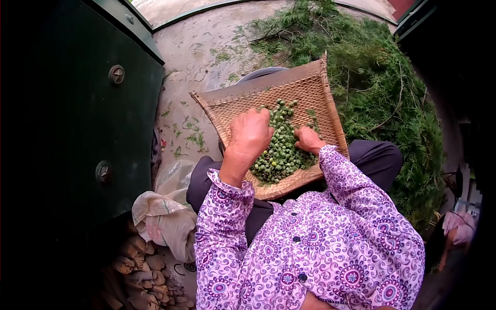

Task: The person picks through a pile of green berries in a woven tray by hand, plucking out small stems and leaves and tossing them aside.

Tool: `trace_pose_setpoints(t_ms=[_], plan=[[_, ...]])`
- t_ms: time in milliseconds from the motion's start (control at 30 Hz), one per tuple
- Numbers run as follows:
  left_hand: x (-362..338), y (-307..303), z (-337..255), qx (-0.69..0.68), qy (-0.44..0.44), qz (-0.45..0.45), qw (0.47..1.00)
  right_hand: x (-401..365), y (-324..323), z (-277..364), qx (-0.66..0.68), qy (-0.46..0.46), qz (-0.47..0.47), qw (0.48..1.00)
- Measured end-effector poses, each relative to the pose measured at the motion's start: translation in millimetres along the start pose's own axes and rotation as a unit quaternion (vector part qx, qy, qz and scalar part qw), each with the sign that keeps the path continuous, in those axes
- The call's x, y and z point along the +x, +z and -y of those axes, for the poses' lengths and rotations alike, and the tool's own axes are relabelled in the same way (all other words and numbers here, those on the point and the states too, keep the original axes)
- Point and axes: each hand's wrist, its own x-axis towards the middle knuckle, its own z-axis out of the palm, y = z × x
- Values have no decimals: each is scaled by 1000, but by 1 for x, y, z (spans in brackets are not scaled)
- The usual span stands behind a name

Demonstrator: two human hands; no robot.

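A woven winnowing basket (235, 111) rests tilted across my lap. Down its middle lies a heap of small green cones (285, 150), with a yellow one among them. My left hand (250, 132) is over the heap's left side, fingers curled closed and turned away from me. At the right edge of the cones, my right hand (309, 140) has its fingers pinched together, touching or just above the pile. Whatever either hand holds is hidden by the fingers. A small green sprig (312, 118) lies in the basket beyond my right hand.
Cut evergreen branches (372, 77) are piled on the right. Behind the basket shows the rim of a basin (258, 74). A dark green door (82, 119) stands on the left, above a pale sack (168, 217) and chopped firewood (147, 274). Green scraps litter the concrete floor (194, 57).
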Motion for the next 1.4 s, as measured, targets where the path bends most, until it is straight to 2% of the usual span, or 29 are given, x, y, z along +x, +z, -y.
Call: trace_pose_setpoints(t_ms=[33,100,133,167,333,367,433,467,600,700,767,867,900,967,1100,1133,1233,1267,1300,1367,1400], plan=[[0,0,0,1,1,0,1000,0,3,-6,-1,0,0,1000],[0,1,0,1,0,0,1000,-2,5,-17,110,-1,-44,993],[0,1,0,2,2,2,1000,-4,5,-23,113,-4,-71,991],[0,2,0,2,4,5,1000,-6,4,-29,122,5,-49,991],[0,3,-1,3,1,19,1000,-14,-19,-9,152,-8,-112,982],[1,3,-1,2,1,24,1000,-14,-14,-12,152,-8,-112,982],[2,2,-3,6,-3,36,999,-9,0,-19,30,5,-61,998],[2,1,-3,9,-9,49,999,-8,5,-24,61,25,-19,998],[1,4,-1,5,-6,45,999,-14,4,-17,133,24,-1,991],[1,3,-3,9,-3,41,999,-11,14,-22,74,-57,-21,995],[0,2,-4,19,-7,49,999,-8,9,-25,89,-67,-23,994],[-1,3,-2,10,1,35,999,-8,-14,2,139,69,38,987],[-1,4,-2,10,2,34,999,-9,-11,5,138,69,37,987],[0,6,-2,16,-3,43,999,-10,1,8,65,-37,5,997],[1,10,-1,18,-2,42,999,-5,20,7,110,-22,-8,994],[1,10,-1,16,-3,48,999,-4,24,4,96,-43,-12,994],[0,11,-2,17,-1,47,999,-9,16,-8,82,-25,-21,996],[0,12,-2,19,0,39,999,-15,-1,-13,202,98,75,972],[0,10,-3,18,2,39,999,-22,-16,-10,390,138,120,902],[2,4,-8,-8,2,111,994,-33,-32,-6,520,140,120,834],[2,5,-10,-7,7,109,994,-37,-39,-4,520,140,115,835]])
